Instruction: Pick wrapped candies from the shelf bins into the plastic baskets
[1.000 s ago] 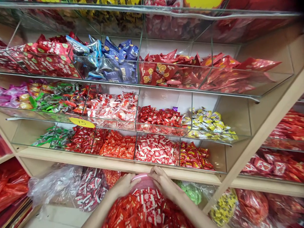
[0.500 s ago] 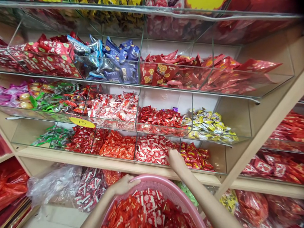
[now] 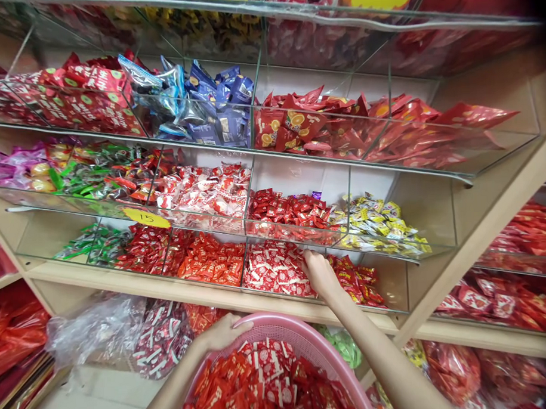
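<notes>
A candy shop: wrapped sweets [image 3: 212,260] fill divided shelves [image 3: 137,287] bearing a handwritten yellow price tag [image 3: 147,218].

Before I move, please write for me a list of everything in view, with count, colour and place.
Shelving: one main unit, pale wood, ahead
Signs: two, yellow, shelf edge and top
Blue packets: several, upper centre-left
Orange-print bags: many, red, upper centre-right
Purple packets: several, left
Yellow-and-white sweets: many, right
Green packets: many, lower left
Red-and-white sweets: many, lowest tray
Plastic bags: several, clear or coloured, underneath
Basket: one, pink, bottom centre
Basket's sweets: many, mostly red, inside
Left hand: one, basket rim
Right hand: one, lowest tray
</notes>
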### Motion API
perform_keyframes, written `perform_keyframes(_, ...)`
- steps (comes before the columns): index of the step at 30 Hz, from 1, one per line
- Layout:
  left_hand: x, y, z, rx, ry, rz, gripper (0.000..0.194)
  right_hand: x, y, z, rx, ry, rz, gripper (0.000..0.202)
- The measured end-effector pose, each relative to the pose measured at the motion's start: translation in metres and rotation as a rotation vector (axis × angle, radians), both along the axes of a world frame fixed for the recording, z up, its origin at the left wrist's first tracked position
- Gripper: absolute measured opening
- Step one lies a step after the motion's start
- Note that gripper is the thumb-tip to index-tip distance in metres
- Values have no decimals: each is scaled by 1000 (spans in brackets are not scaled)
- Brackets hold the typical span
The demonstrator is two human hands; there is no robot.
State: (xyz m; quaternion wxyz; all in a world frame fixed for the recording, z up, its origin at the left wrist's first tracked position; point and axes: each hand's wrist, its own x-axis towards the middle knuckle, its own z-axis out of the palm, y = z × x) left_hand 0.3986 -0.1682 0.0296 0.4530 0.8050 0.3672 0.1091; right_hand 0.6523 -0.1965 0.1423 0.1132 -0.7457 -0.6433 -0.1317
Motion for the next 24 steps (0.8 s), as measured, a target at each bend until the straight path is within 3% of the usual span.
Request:
perform_keyframes(4, 0, -1, 0, -17, -3, 0, 56, 2, 13, -4, -87, -53, 33, 25)
perform_keyframes(10, 0, 3, -3, -55, -40, -25, 52, 2, 13, -9, -133, -22, 189, 42)
perform_keyframes(18, 0, 5, -9, -69, -63, -36, 48, 12, 23, -13, -177, -35, 242, 26)
perform_keyframes(24, 0, 6, -9, -81, -46, -29, 47, 20, 30, -17, -171, 12, 372, 34)
